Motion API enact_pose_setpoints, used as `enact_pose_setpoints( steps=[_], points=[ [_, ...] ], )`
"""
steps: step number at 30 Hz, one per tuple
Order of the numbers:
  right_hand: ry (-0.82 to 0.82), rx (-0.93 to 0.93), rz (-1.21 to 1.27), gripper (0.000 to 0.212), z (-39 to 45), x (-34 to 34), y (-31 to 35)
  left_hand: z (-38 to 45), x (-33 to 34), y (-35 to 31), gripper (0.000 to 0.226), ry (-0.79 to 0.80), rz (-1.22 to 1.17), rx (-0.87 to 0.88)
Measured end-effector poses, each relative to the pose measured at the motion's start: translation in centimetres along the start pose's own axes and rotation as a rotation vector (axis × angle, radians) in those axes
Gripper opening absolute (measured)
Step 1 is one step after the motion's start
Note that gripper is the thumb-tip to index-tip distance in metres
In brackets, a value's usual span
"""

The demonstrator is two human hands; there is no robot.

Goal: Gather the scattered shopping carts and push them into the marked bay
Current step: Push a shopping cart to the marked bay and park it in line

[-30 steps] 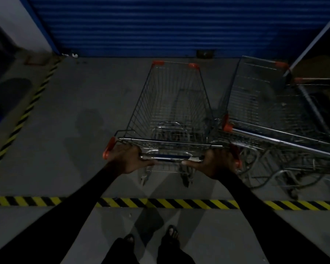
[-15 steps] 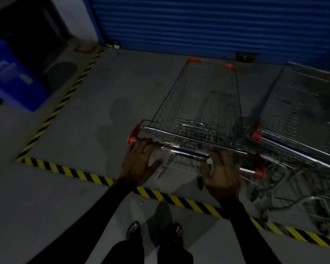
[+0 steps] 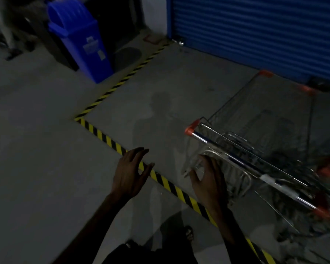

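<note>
Both hands are released, fingers spread, holding nothing. The left hand [image 3: 131, 173] hangs over the yellow-and-black striped floor tape [image 3: 161, 179]. The right hand [image 3: 211, 182] is just beside the silver wire-mesh shopping cart with orange plastic corner caps [image 3: 255, 141], which stands beyond it, inside the tape, near the blue ribbed metal shutter [image 3: 255, 29]. With no hand on the smooth chrome handle bar [image 3: 234, 159], the cart could, I think, roll away on the flat grey concrete floor [image 3: 36, 159] and hit the shutter. A blue plastic bin [image 3: 82, 40] stands far beyond the left hand.
</note>
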State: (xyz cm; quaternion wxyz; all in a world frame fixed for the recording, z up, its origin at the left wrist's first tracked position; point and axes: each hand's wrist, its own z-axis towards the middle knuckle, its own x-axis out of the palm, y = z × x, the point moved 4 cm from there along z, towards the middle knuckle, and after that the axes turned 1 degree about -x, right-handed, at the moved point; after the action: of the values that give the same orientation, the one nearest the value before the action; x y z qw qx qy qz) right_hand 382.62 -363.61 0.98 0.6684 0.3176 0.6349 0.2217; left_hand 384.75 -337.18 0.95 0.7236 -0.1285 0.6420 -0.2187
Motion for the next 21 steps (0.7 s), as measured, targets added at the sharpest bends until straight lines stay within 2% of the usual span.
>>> enact_pose_setpoints(
  steps=[9, 21],
  points=[
    [0.099, -0.056, 0.028, 0.052, -2.1, 7.2, 8.5, -7.7, -6.0, 9.5, 0.057, -0.118, -0.099, -0.231],
    [0.366, -0.353, -0.007, 0.055, -7.7, 24.0, 24.6, -21.0, -17.6, 24.2, 0.055, -0.424, -0.080, -0.556]
  ],
)
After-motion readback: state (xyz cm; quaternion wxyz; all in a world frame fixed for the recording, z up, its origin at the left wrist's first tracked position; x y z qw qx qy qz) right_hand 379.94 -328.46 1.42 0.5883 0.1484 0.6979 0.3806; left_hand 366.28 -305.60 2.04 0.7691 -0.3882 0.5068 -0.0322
